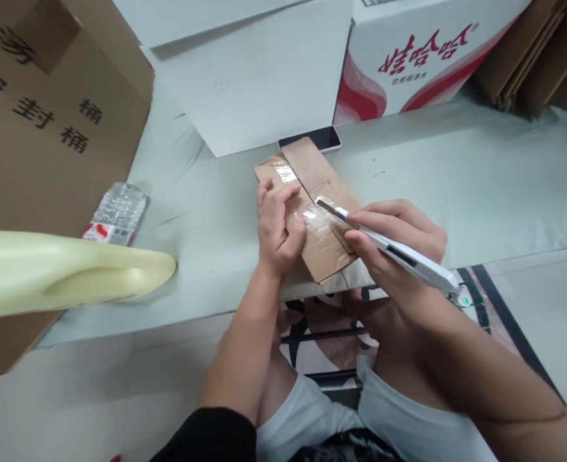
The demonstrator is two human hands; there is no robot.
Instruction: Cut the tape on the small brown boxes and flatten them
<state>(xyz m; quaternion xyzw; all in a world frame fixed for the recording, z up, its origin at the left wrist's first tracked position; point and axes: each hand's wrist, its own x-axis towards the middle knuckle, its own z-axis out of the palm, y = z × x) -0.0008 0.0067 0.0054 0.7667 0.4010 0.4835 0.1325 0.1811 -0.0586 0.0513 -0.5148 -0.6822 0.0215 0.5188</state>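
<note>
A small brown cardboard box [324, 176] lies at the near edge of the pale green surface, with strips of clear tape [318, 219] across its seam. My left hand [278, 224] rests on the box's left side, fingers bent over its top and pressing it. In my right hand [399, 240] is a white utility knife [403, 253], gripped along its handle. Its blade points left, and the tip meets the box at the taped seam. Whether the blade has gone through the tape I cannot tell.
Behind the box lies a phone [319, 138], in front of a white carton [264, 77]. A red-and-white carton [408, 64] and folded cardboard [528, 58] stand at back right. Leftward are a large brown carton [62, 173], a plastic bottle [118, 212] and a pale yellow object [81, 273].
</note>
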